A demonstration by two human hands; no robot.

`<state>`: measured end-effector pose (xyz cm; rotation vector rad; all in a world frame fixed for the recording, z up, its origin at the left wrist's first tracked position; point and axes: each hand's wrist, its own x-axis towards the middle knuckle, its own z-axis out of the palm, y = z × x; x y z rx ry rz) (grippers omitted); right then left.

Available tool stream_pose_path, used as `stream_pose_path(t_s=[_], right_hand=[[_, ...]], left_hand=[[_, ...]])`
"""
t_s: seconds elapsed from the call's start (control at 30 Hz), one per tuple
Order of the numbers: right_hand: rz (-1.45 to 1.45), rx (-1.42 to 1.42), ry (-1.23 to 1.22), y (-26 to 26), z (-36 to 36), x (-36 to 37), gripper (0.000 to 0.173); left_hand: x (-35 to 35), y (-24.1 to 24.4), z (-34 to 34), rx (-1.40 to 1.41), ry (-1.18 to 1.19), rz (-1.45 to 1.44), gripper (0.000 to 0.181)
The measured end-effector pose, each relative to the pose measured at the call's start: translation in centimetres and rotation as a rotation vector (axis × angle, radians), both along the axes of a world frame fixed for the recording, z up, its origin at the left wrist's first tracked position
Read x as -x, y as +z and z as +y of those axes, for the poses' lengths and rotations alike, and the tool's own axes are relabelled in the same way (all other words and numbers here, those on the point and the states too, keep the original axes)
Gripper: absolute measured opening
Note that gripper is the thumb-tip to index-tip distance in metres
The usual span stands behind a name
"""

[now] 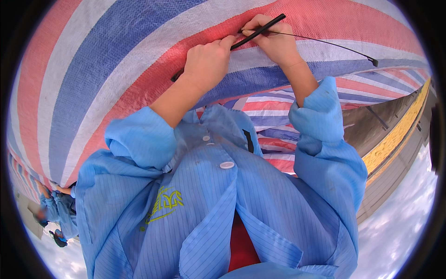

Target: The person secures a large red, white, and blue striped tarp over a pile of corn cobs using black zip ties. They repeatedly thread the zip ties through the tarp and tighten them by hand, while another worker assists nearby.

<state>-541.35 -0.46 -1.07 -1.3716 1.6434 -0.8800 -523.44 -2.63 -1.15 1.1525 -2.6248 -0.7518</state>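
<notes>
Red, white and blue striped woven plastic sheeting bulges before me. My left hand lies on a red stripe, back up, curled around a slim black rod. The rod slants from beneath my left wrist up past my right fingers; its middle is hidden in my fist. My right hand is just right of it, thumb and fingers pinching a thin black strip that looks like a cable tie. Its small block-like head hangs free at the right, and a dark tip shows at my fingertips. Both hands touch the sheeting.
More striped sheeting hangs below the bulge. At right runs a yellow edge strip beside grey paving. Far left, other people in blue work clothes stand by the sheeting, arms raised to it.
</notes>
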Motion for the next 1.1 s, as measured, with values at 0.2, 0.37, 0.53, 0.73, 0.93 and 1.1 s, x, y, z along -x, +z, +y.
stream_pose_path(t_s=[0.2,0.37,0.53,0.73,0.93,1.1], right_hand=[[0.092,0.078,0.110,0.0,-0.5,0.5,0.010],[0.235,0.203,0.221,1.1,-1.0,0.1,0.017],[0.322,0.247,0.312,1.2,-1.4,0.1,0.019],[0.388,0.274,0.351,1.7,-1.3,-0.3,0.019],[0.402,0.290,0.394,2.0,-0.7,-0.6,0.019],[0.435,0.325,0.373,1.6,-0.8,-0.8,0.016]], left_hand=[[-0.1,-0.4,0.5,0.018,0.058,0.046,0.026],[-0.1,-0.3,0.6,0.031,0.083,0.076,0.026],[0.1,-0.1,0.5,0.027,0.087,0.085,0.024],[0.0,0.2,0.6,0.014,0.092,0.084,0.023],[-0.1,0.3,0.8,0.022,0.089,0.114,0.023],[-0.1,0.5,0.8,0.021,0.091,0.107,0.021]])
